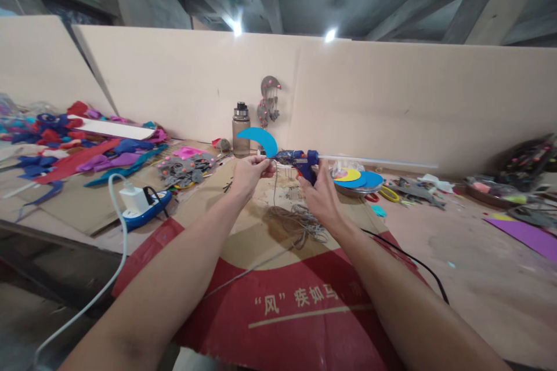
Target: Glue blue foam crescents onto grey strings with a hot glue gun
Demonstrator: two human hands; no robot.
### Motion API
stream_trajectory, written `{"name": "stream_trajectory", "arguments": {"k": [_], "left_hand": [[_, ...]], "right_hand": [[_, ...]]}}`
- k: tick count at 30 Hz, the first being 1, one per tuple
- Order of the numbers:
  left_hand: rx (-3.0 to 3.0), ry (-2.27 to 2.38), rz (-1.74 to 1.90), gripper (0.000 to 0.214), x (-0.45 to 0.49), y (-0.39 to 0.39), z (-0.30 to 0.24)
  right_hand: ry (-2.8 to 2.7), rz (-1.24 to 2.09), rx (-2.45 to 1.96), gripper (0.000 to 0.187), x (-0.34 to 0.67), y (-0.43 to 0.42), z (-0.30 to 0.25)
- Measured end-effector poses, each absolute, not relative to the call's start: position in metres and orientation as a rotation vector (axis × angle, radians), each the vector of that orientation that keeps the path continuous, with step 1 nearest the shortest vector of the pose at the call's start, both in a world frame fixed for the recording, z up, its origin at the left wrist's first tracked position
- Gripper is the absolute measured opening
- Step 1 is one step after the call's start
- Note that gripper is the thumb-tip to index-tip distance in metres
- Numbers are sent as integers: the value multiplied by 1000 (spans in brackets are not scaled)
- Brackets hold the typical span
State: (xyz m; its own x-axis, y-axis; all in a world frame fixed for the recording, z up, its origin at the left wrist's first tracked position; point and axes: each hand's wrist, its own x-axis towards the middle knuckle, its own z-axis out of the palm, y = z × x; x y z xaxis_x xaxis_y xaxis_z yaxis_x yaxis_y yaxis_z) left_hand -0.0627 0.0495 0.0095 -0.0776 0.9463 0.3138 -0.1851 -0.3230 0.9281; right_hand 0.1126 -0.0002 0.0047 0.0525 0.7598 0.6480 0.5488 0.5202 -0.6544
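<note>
Pinched in my left hand [255,174] is a blue crescent cut-out [262,138], held by its lower tip with its curve pointing up and left. My right hand [321,191] is wrapped round a blue hot glue gun [308,163]. A long pale glue stick [383,161] sticks out of its back to the right. The gun's nozzle meets or nearly meets the crescent's lower tip by my left fingers; whether they touch I cannot tell. From there a thin grey cord [275,188] hangs down to a loose tangle of cord [300,221] on the cardboard.
Red-and-tan cardboard [296,324] covers the table's middle. At left are a power strip [148,210] with a white charger, grey pieces with pink dots [187,168] and coloured fabric [96,156]. Behind stands a bottle [241,136]. Rightward are a dish of cut-outs [357,188] and scissors [389,194].
</note>
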Motion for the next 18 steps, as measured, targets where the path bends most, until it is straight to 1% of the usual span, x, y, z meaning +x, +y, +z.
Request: {"name": "stream_trajectory", "arguments": {"k": [9, 18], "left_hand": [[1209, 900, 1587, 14, -62, 48, 12], [1173, 853, 1612, 15, -62, 52, 11]], "right_hand": [[-1605, 210, -1166, 58, 114, 4, 3], [-1589, 210, -1145, 57, 116, 5, 2]]}}
